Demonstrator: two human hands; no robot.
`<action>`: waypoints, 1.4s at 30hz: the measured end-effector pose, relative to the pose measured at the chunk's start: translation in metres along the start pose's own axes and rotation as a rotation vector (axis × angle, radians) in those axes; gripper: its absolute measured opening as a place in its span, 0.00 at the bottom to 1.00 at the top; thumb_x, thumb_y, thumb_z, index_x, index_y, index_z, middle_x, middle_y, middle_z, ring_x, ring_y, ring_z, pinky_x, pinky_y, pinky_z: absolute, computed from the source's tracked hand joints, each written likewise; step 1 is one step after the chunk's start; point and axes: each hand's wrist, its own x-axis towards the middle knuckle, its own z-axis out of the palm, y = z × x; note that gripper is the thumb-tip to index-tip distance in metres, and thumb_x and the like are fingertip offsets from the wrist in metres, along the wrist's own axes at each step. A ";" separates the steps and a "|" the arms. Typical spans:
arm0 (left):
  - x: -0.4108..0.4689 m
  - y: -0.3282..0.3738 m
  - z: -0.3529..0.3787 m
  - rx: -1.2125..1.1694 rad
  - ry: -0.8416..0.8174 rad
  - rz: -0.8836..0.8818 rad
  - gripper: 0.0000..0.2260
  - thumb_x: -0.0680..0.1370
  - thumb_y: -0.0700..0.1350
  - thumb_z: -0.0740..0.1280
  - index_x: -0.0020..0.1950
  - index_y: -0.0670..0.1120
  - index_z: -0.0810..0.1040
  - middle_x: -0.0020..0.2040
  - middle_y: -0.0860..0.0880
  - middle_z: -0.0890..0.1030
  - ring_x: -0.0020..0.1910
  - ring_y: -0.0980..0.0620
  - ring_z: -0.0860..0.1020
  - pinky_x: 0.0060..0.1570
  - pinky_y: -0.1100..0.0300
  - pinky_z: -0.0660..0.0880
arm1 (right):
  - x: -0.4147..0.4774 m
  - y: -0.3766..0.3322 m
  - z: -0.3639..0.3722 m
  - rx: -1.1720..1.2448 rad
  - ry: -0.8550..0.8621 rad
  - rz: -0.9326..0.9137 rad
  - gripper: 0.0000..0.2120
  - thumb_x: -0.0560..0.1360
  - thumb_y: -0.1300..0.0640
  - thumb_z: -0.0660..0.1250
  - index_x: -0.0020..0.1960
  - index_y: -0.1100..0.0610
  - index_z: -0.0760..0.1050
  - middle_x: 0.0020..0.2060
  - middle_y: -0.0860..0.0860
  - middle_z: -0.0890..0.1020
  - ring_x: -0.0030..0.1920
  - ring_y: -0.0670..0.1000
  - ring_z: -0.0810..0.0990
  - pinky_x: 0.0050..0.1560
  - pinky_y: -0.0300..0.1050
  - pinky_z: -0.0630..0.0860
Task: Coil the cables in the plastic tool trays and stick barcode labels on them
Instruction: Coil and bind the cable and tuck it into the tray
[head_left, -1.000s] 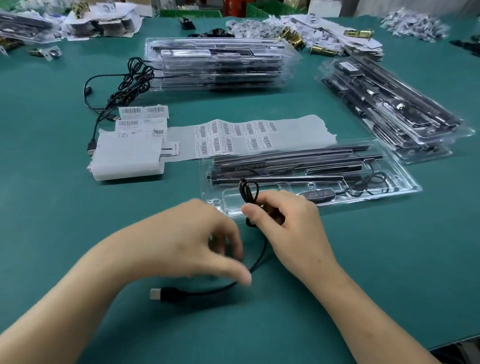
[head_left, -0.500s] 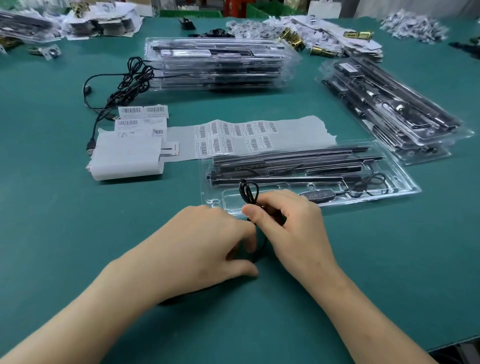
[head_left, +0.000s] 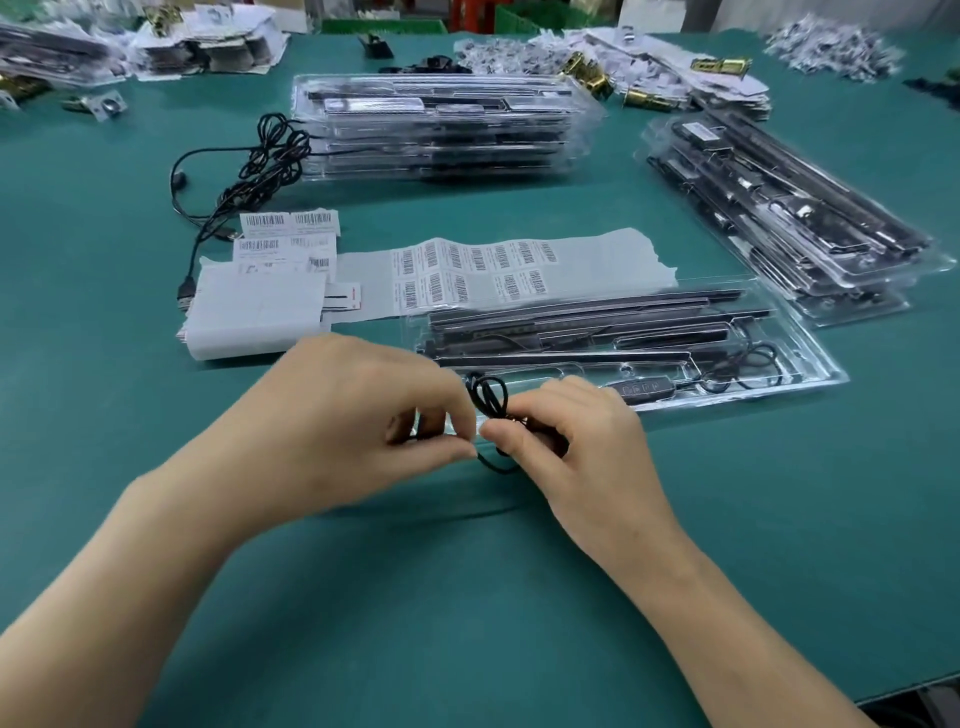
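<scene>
A clear plastic tool tray with long black strips lies on the green table just beyond my hands. Its thin black cable is gathered into small loops at the tray's near left corner. My right hand pinches the looped bundle between thumb and fingers. My left hand meets it from the left, fingers curled, pinching the cable's free end just below the loops. The plug is hidden under my left hand. A sheet of barcode labels lies behind the tray.
A stack of filled trays stands at the back centre with loose black cables spilling to its left. More trays are piled at the right. A white paper roll and cut labels sit at the left.
My left hand has moved up and right from the table toward the loops, drawing in the cable's loose tail. The plug that lay on the table is no longer visible. My right hand stayed put.
</scene>
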 end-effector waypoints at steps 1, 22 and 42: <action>0.000 -0.001 -0.001 -0.016 0.059 0.025 0.05 0.76 0.55 0.73 0.46 0.55 0.82 0.36 0.60 0.79 0.32 0.60 0.75 0.31 0.53 0.76 | 0.000 -0.001 0.000 -0.035 -0.010 -0.020 0.12 0.78 0.44 0.70 0.45 0.52 0.84 0.33 0.40 0.73 0.39 0.46 0.70 0.46 0.50 0.69; 0.005 -0.011 0.014 -0.118 -0.013 -0.052 0.09 0.76 0.56 0.73 0.50 0.52 0.85 0.41 0.62 0.81 0.39 0.74 0.72 0.40 0.79 0.64 | -0.003 -0.004 -0.007 -0.129 -0.171 -0.070 0.09 0.82 0.51 0.62 0.51 0.50 0.81 0.36 0.38 0.71 0.42 0.46 0.69 0.50 0.49 0.67; -0.012 -0.044 -0.017 -0.374 -0.153 -0.310 0.06 0.73 0.61 0.73 0.45 0.62 0.86 0.42 0.57 0.85 0.36 0.50 0.82 0.35 0.52 0.75 | -0.007 -0.011 0.001 -0.230 -0.122 -0.026 0.10 0.83 0.49 0.61 0.46 0.53 0.74 0.39 0.42 0.74 0.43 0.51 0.71 0.52 0.52 0.70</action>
